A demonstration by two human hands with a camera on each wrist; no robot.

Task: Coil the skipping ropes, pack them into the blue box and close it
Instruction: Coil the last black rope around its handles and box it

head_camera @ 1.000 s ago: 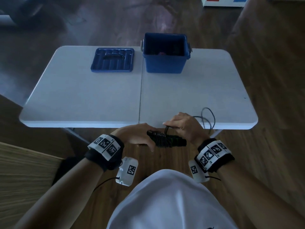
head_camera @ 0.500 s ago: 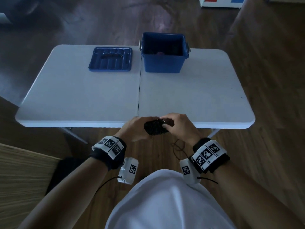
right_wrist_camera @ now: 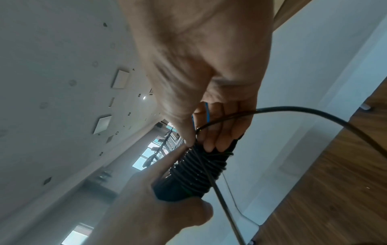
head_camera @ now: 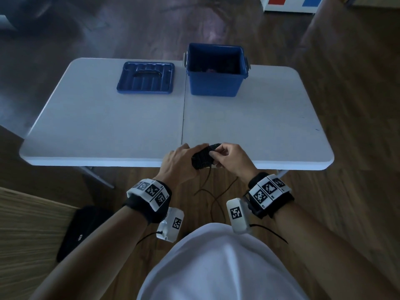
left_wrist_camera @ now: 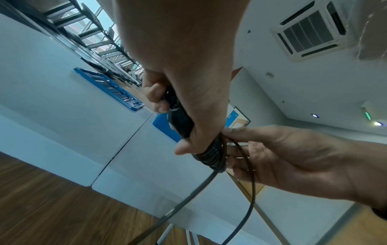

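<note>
- The left hand (head_camera: 179, 164) grips the handles under the rope (head_camera: 202, 158), a tight black coil held over the near edge of the table (head_camera: 108, 126); the right hand (head_camera: 229, 158) pinches the cord at the coil's end
- A loose tail (head_camera: 213, 198) hangs toward the floor; if the right hand slackens, the stiff cord may spring back and the turns unwind
- The tail could catch on the table edge or a wrist camera during the next turn
- An untucked end may let the coil open in the box (head_camera: 216, 83), which stands open at the far side, its lid (head_camera: 146, 79) beside it, and so block the lid
- Writing: "PLATINUM" on dark frames behind the table in the left wrist view; wristbands carry only square codes
</note>
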